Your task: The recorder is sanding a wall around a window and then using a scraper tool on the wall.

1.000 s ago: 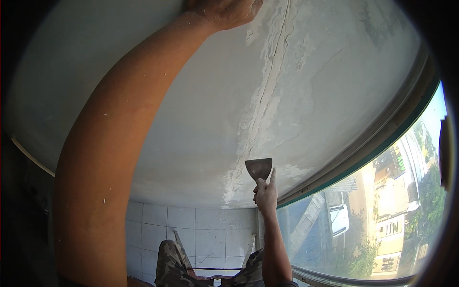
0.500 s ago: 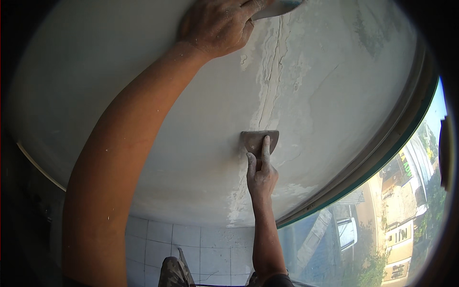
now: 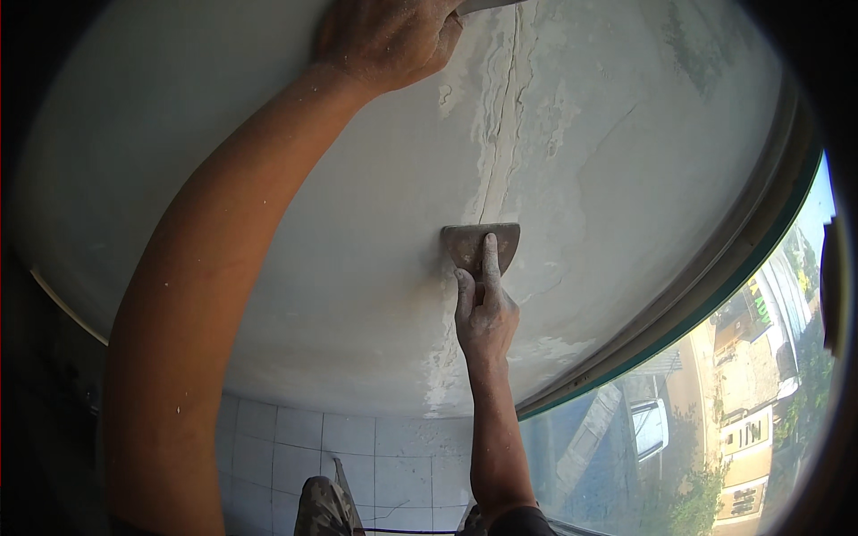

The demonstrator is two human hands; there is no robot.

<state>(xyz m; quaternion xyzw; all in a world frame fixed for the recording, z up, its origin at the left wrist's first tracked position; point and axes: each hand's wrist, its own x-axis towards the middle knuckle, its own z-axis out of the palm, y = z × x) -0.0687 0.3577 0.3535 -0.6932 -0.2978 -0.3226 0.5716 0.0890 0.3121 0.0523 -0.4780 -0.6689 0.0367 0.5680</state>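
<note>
My right hand (image 3: 487,313) grips a putty knife (image 3: 474,241), its forefinger stretched along the dark blade. The blade's wide edge lies against the grey wall (image 3: 357,241), across a long crack (image 3: 505,116) bordered by rough, pale filler. At the upper edge, my left hand (image 3: 393,40) is closed on a grey, curved-edged piece (image 3: 487,4), mostly cut off by the frame, so its kind does not show. That piece is beside the top of the crack. Pale dust coats the fingers of my right hand.
A dark-framed window (image 3: 661,420) bounds the wall on the right; a street with a white vehicle and buildings shows through it. Below is a tiled floor (image 3: 349,438) with pale crumbs near the wall. My camouflage-patterned trouser leg (image 3: 320,509) shows at the bottom.
My right hand and the putty knife have moved slightly up along the crack. My left hand has shifted up and left, taking the grey piece further out of the picture.
</note>
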